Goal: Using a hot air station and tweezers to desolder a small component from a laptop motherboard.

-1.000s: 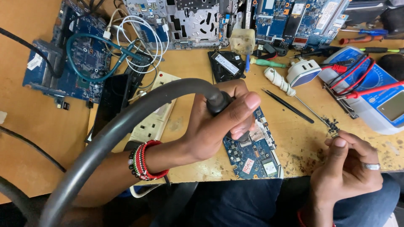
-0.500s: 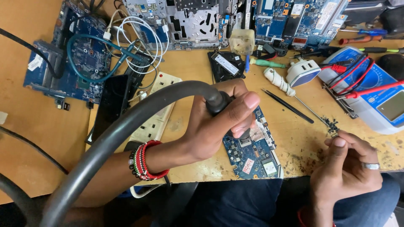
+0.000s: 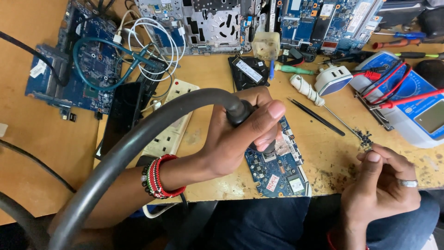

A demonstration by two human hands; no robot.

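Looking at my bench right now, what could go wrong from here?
1. The left hand holds the hose-fed tool down on the small blue circuit board, which lies loose near the table edge; it may slide or tip off.
2. The thick grey hose arches over the white power strip and phone; a tug might drag them.
3. Tiny screws lie scattered by the right hand; a nudge could lose them.

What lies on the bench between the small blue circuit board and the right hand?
Head view: only bare wooden benchtop with dark specks separates the small blue circuit board from the right hand.
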